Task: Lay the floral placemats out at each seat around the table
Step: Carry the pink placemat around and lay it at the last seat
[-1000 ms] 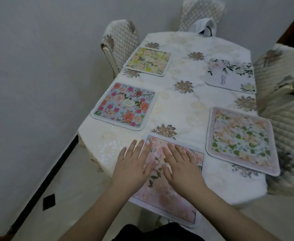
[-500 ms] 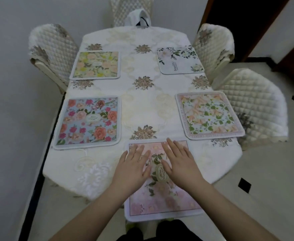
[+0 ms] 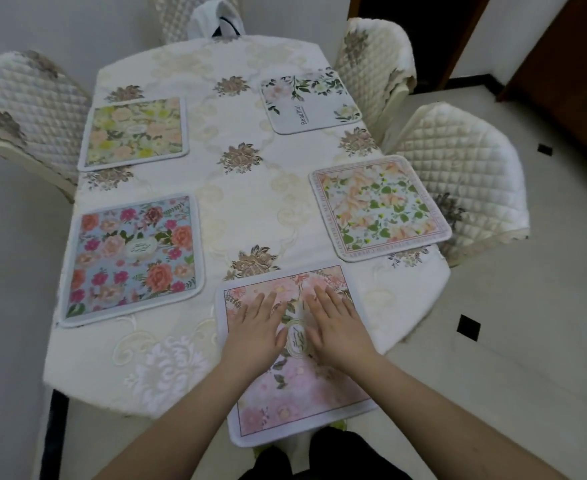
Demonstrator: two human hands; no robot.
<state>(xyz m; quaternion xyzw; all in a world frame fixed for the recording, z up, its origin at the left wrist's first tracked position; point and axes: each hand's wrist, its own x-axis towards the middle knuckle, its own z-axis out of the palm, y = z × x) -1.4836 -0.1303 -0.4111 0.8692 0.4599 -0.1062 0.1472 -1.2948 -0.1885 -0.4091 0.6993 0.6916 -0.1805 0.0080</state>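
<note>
Risks, left to right:
- Blue placemat (image 3: 131, 259), near left seat: flat on table (image 3: 236, 209), lower left corner close to the edge. Likely to shift if the cloth is dragged.
- Yellow placemat (image 3: 133, 133), far left seat: flat, square to chair (image 3: 25, 109). Low risk.
- Pink placemat (image 3: 295, 386), near end seat: near portion overhanging the table edge, over the lap. Probable slide off toward the floor if pressure is lifted before pushing further in; a push from the palms could also bunch the tablecloth (image 3: 167, 368) beneath.
- White leaf placemat (image 3: 311, 103), far right seat: flat, slightly angled. Low risk.
- Peach placemat (image 3: 378, 207), near right seat: rotated, outer corner near the table edge. Could be knocked by a passing sleeve or arm.

Pose:
- Left hand (image 3: 255, 332): palm down on the pink placemat, left of its centre medallion, fingers straight and pointing away. Grip flat, nothing held.
- Right hand (image 3: 337, 327): palm down just right of the medallion, fingers extended, angled slightly inward. Grip likewise flat, pressing only.
- Forearms converging from the lower corners.
</note>
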